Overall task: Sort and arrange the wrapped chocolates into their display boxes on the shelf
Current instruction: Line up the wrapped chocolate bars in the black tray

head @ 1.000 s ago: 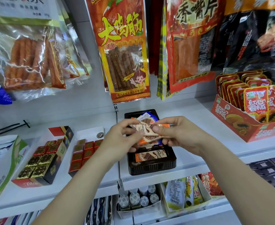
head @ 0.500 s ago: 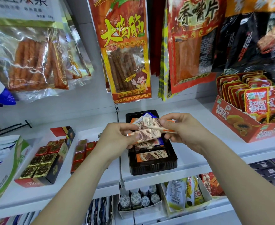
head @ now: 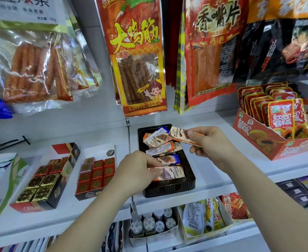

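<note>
A black plastic tray (head: 168, 190) sits on the white shelf and holds several wrapped chocolate bars (head: 163, 148) in cream, orange and blue wrappers. My left hand (head: 136, 171) pinches one cream-and-brown bar (head: 171, 174) at the tray's front end, low inside it. My right hand (head: 209, 144) is above the tray's right side and grips a small stack of bars (head: 179, 134) by their orange ends. Two open boxes to the left hold foil squares: a red one (head: 96, 174) and a gold-and-red one (head: 40, 182).
A red carton of snack packets (head: 269, 140) stands on the shelf at the right. Large snack bags (head: 138, 57) hang above the shelf behind the tray. A green-and-white carton (head: 2, 180) is at the far left. Bottles and packets fill the lower shelf (head: 153, 224).
My hands have parted. The left hand has taken one bar from the stack and lowered it to the tray's front end. The right hand has drifted right with the remaining bars.
</note>
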